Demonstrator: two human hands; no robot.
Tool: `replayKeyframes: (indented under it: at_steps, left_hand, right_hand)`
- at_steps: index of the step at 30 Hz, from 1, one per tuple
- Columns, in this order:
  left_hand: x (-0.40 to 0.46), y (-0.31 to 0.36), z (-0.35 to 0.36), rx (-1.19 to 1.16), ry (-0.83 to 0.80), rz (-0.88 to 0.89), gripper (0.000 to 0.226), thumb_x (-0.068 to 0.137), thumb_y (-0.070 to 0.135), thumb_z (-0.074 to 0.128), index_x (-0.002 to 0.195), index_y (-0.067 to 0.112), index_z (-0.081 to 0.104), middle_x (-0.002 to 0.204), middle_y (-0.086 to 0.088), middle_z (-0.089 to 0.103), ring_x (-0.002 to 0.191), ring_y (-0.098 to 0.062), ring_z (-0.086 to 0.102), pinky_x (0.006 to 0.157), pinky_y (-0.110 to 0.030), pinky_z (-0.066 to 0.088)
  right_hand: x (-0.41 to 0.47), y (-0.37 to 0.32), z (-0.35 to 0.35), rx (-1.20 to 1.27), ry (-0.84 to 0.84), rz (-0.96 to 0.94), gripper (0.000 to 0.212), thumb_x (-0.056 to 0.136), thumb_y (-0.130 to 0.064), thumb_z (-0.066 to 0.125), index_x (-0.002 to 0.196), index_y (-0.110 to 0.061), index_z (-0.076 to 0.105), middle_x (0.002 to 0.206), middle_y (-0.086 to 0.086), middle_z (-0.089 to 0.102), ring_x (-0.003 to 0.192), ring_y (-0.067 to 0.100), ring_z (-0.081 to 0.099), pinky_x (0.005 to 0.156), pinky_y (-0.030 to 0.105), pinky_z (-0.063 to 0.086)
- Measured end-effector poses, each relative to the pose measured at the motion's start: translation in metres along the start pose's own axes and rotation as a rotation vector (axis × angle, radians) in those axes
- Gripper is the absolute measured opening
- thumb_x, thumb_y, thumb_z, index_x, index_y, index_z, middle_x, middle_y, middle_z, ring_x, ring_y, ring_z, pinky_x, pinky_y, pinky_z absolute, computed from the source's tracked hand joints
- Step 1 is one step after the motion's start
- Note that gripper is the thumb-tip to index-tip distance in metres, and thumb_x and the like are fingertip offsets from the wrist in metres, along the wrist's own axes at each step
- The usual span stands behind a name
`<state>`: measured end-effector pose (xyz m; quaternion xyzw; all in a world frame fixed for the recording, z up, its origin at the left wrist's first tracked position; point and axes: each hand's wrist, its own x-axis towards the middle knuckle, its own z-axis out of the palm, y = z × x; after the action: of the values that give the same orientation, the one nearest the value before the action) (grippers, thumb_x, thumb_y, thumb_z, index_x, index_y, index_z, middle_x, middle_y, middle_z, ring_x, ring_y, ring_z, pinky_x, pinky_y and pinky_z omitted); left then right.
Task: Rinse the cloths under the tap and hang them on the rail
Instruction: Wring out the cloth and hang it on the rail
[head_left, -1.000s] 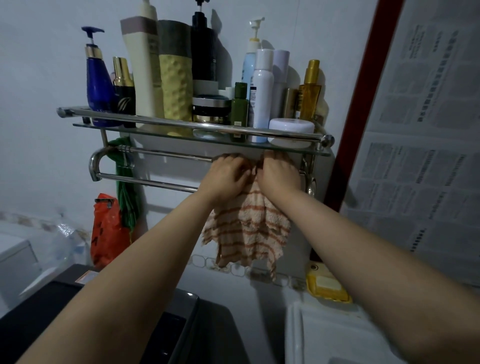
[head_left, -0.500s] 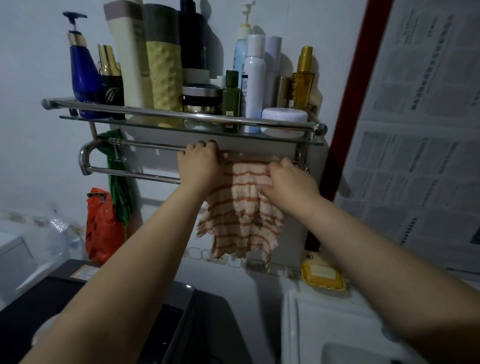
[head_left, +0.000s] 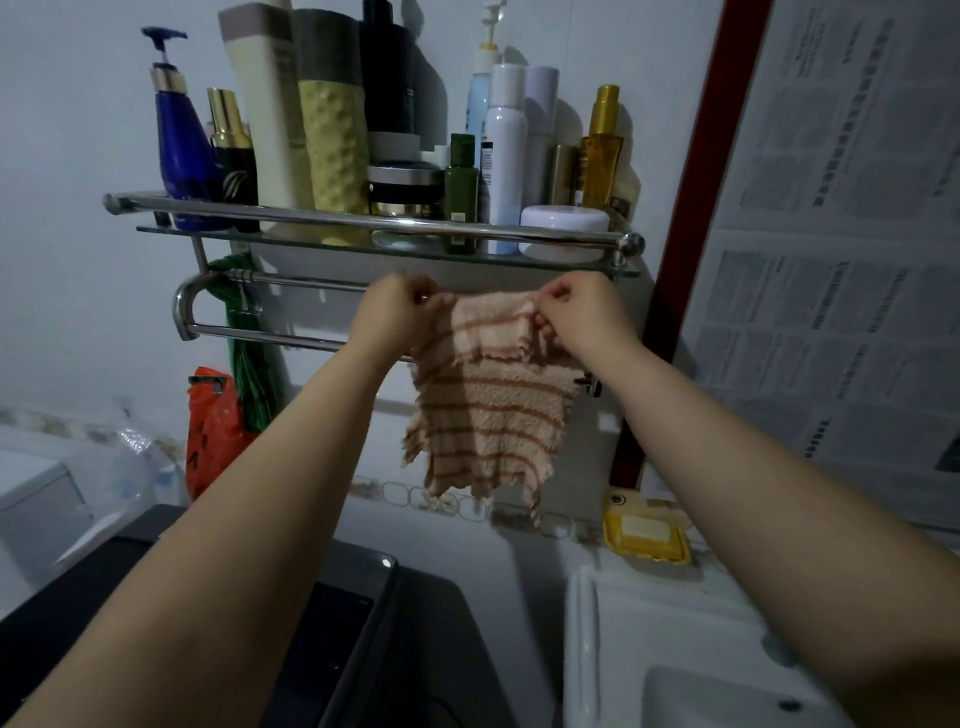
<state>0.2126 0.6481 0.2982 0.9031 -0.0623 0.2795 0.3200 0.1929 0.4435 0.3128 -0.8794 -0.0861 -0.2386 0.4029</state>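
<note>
Both of the person's hands are raised to the towel rail (head_left: 270, 335) under a wall shelf (head_left: 363, 244). The left hand (head_left: 397, 314) pinches the upper left corner of a striped cloth (head_left: 488, 410), fingers (head_left: 423, 301) closed on the fabric. The right hand (head_left: 584, 312) pinches the upper right edge, its fingers clamped on a fold of the cloth. The cloth is peach with brown stripes; it is stretched between the two hands at the level of the rail's rear bar and hangs down in front of the lower bar, its ragged bottom edge loose against the wall. Whether it already lies over a bar cannot be told.

The shelf carries a row of bottles, among them a blue pump bottle (head_left: 184, 156), and a white jar (head_left: 563, 228). A green bag (head_left: 249, 364) and an orange bag (head_left: 213, 431) hang at the rail's left end. A yellow soap dish (head_left: 647, 535) sits on the ledge below, beside a white sink (head_left: 675, 649).
</note>
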Motion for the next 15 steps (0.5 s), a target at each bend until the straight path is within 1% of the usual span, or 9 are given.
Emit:
replayKeyframes:
  at_steps: [2, 3, 6, 7, 8, 10, 12, 13, 15]
  left_hand:
    - [0.006, 0.005, 0.002, 0.048, 0.159, 0.021, 0.025, 0.093, 0.034, 0.058, 0.105, 0.016, 0.069, 0.099, -0.007, 0.068, 0.090, -0.026, 0.063, 0.074, -0.035, 0.051]
    - [0.007, 0.005, 0.005, 0.143, 0.138, 0.032, 0.023, 0.092, 0.032, 0.058, 0.107, 0.016, 0.067, 0.100, -0.008, 0.067, 0.091, -0.028, 0.062, 0.074, -0.036, 0.050]
    - [0.011, -0.007, 0.019, 0.416, -0.299, -0.075, 0.022, 0.092, 0.036, 0.056, 0.111, 0.024, 0.058, 0.107, -0.007, 0.062, 0.096, -0.027, 0.058, 0.088, -0.043, 0.050]
    - [0.012, -0.012, 0.021, 0.433, -0.394, -0.158, 0.027, 0.093, 0.039, 0.054, 0.115, 0.023, 0.057, 0.112, -0.008, 0.062, 0.100, -0.028, 0.058, 0.094, -0.046, 0.048]
    - [0.013, -0.016, 0.022, 0.421, -0.388, -0.231, 0.033, 0.094, 0.040, 0.053, 0.120, 0.021, 0.055, 0.118, -0.009, 0.061, 0.105, -0.030, 0.057, 0.098, -0.050, 0.044]
    - [0.012, -0.017, 0.021, 0.394, -0.114, -0.258, 0.038, 0.095, 0.040, 0.050, 0.124, 0.016, 0.050, 0.120, -0.010, 0.060, 0.110, -0.032, 0.057, 0.101, -0.052, 0.039]
    - [0.003, -0.011, 0.023, 0.364, 0.183, -0.092, 0.037, 0.098, 0.041, 0.043, 0.120, 0.013, 0.052, 0.120, -0.011, 0.056, 0.112, -0.033, 0.054, 0.102, -0.049, 0.035]
    - [-0.003, -0.006, 0.025, 0.355, 0.226, 0.018, 0.038, 0.099, 0.042, 0.039, 0.121, 0.013, 0.052, 0.123, -0.011, 0.054, 0.116, -0.032, 0.050, 0.104, -0.048, 0.032]
    - [-0.008, -0.001, 0.034, 0.383, 0.104, 0.138, 0.048, 0.100, 0.048, 0.032, 0.133, 0.017, 0.047, 0.136, -0.010, 0.049, 0.129, -0.029, 0.042, 0.111, -0.047, 0.025]
  right_hand:
    - [0.002, 0.005, 0.004, -0.201, 0.027, -0.092, 0.018, 0.095, -0.028, 0.052, 0.096, -0.016, 0.065, 0.091, 0.004, 0.068, 0.087, 0.024, 0.064, 0.072, 0.034, 0.051]
    - [0.001, 0.008, 0.006, -0.359, -0.014, -0.127, 0.025, 0.096, -0.033, 0.048, 0.103, -0.014, 0.063, 0.097, 0.007, 0.068, 0.091, 0.027, 0.063, 0.073, 0.034, 0.049]
    - [-0.004, 0.012, 0.010, -0.771, -0.263, -0.140, 0.059, 0.097, -0.057, 0.027, 0.120, -0.016, 0.062, 0.122, 0.015, 0.060, 0.112, 0.032, 0.053, 0.092, 0.039, 0.039]
    - [-0.005, 0.010, 0.011, -0.799, -0.296, -0.162, 0.065, 0.096, -0.061, 0.020, 0.125, -0.020, 0.061, 0.131, 0.015, 0.055, 0.120, 0.033, 0.046, 0.098, 0.041, 0.033]
    - [-0.007, 0.007, 0.012, -0.781, -0.293, -0.200, 0.066, 0.095, -0.062, 0.017, 0.128, -0.024, 0.060, 0.135, 0.014, 0.051, 0.123, 0.033, 0.042, 0.101, 0.042, 0.031]
    - [-0.011, 0.003, 0.013, -0.743, -0.221, -0.301, 0.063, 0.097, -0.059, 0.016, 0.123, -0.025, 0.062, 0.127, 0.013, 0.052, 0.119, 0.030, 0.043, 0.097, 0.041, 0.031]
    - [-0.012, 0.004, 0.016, -0.752, -0.168, -0.355, 0.060, 0.098, -0.055, 0.018, 0.120, -0.023, 0.063, 0.123, 0.010, 0.053, 0.117, 0.027, 0.043, 0.097, 0.041, 0.030]
    - [-0.010, 0.006, 0.018, -0.756, -0.174, -0.355, 0.058, 0.098, -0.055, 0.018, 0.123, -0.023, 0.060, 0.127, 0.009, 0.051, 0.121, 0.027, 0.041, 0.102, 0.042, 0.028]
    - [-0.007, 0.010, 0.020, -0.759, -0.227, -0.315, 0.058, 0.097, -0.059, 0.018, 0.134, -0.026, 0.048, 0.143, 0.009, 0.041, 0.134, 0.029, 0.032, 0.112, 0.047, 0.016]
